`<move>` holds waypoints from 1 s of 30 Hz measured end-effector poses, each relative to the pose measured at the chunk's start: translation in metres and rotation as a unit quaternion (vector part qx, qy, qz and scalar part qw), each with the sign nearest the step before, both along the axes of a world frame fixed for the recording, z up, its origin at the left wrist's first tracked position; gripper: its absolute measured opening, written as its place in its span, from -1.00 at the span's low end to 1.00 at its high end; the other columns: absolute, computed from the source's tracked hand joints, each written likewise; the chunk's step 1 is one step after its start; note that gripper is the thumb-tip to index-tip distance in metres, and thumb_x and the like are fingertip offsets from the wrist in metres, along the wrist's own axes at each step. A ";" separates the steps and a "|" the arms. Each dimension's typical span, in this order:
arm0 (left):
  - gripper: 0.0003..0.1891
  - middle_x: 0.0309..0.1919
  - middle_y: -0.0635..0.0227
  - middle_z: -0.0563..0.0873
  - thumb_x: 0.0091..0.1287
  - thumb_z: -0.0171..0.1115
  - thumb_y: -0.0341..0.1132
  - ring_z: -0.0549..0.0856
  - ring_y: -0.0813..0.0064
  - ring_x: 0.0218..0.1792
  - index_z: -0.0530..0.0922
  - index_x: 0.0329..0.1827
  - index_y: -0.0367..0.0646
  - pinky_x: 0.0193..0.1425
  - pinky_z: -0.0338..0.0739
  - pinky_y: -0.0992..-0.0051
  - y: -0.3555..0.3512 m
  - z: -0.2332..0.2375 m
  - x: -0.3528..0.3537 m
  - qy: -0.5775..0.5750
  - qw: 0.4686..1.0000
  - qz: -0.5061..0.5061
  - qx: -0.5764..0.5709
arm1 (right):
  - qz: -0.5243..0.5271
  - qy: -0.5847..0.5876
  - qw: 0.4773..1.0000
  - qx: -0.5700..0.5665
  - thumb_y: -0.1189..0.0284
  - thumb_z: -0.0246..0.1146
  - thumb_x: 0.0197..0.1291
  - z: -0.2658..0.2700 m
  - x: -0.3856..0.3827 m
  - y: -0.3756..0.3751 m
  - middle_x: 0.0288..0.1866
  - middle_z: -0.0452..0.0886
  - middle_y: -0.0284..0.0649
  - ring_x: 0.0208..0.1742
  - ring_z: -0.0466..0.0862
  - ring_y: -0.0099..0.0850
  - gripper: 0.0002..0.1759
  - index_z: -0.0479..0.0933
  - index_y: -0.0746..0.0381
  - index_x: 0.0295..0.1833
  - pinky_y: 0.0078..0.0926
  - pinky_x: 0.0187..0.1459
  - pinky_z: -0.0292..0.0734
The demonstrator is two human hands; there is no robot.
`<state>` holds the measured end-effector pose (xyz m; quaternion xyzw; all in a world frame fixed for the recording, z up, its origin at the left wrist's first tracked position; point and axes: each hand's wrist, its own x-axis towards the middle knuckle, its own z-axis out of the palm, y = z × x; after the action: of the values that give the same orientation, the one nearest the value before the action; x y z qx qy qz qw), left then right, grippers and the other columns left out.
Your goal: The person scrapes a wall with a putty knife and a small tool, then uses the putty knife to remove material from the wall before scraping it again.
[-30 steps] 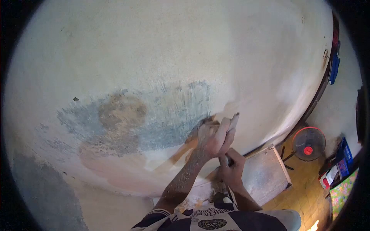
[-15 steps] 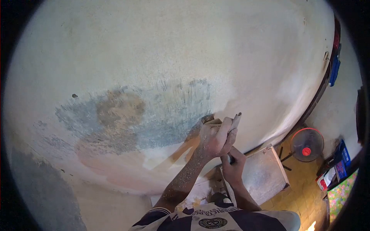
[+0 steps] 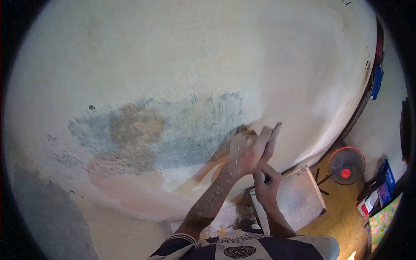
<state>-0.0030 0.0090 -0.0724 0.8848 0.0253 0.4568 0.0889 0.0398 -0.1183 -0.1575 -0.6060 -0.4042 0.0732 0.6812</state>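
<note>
I face a cream plastered wall (image 3: 195,56) with a scraped patch (image 3: 143,134) showing grey and brown under the paint. Both my hands grip a long scraper (image 3: 274,130) whose tip rests against the wall at the patch's right edge. My left hand (image 3: 247,151), dusty and blurred by motion, wraps the upper part of the tool close to the wall. My right hand (image 3: 265,186) holds the dark handle just below it. The blade itself is mostly hidden by my left hand.
A dusty wooden board or table top (image 3: 299,195) sits below my hands. A red floor fan (image 3: 346,165) stands on the tiled floor at right. A dark door frame (image 3: 362,108) with a blue item (image 3: 376,80) edges the wall; packets (image 3: 381,190) lie further right.
Both hands and the scraper have shifted slightly to the right along the wall, and the left hand is now motion-blurred. The view has tilted a little.
</note>
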 end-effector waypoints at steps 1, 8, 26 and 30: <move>-0.81 -0.69 0.24 0.60 0.41 0.21 -0.29 0.69 0.14 -0.62 0.53 -0.02 -0.17 -0.39 0.59 0.12 0.002 -0.006 0.001 0.005 1.000 0.005 0.005 | 0.002 0.012 1.000 -0.002 0.55 0.33 0.36 -0.004 0.001 0.000 -0.25 0.77 -0.14 -0.20 0.66 -0.50 -0.84 0.70 0.42 -0.04 -0.48 -0.10 0.54; -0.81 -0.67 0.29 0.58 0.40 0.23 -0.32 0.66 0.17 -0.62 0.54 -0.03 -0.20 -0.40 0.57 0.19 -0.002 -0.005 0.000 0.021 0.999 -0.030 -0.035 | 0.017 0.042 0.999 0.016 0.57 0.31 0.38 -0.005 0.000 -0.004 -0.15 0.81 -0.18 -0.08 0.69 -0.51 -0.81 0.71 0.44 0.01 -0.48 0.03 0.56; -0.70 -0.66 0.31 0.52 0.42 0.21 -0.29 0.62 0.23 -0.66 0.58 0.14 -0.21 -0.49 0.55 0.24 -0.003 0.001 0.009 0.035 0.999 -0.021 -0.018 | 0.020 0.070 0.997 -0.008 0.55 0.31 0.38 -0.014 0.007 -0.006 -0.12 0.80 -0.24 -0.09 0.66 -0.56 -0.75 0.70 0.46 0.07 -0.54 0.02 0.55; -0.77 -0.67 0.27 0.54 0.41 0.21 -0.29 0.64 0.19 -0.65 0.54 0.04 -0.19 -0.48 0.55 0.21 -0.005 -0.001 0.006 0.015 1.000 0.007 0.002 | 0.032 0.079 0.996 -0.002 0.55 0.31 0.38 -0.009 0.013 -0.002 -0.16 0.77 -0.28 -0.12 0.64 -0.58 -0.77 0.71 0.46 0.06 -0.58 -0.03 0.54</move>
<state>0.0035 0.0037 -0.0735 0.8915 0.0320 0.4440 0.0839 0.0529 -0.1207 -0.1660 -0.5863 -0.3684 0.1436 0.7070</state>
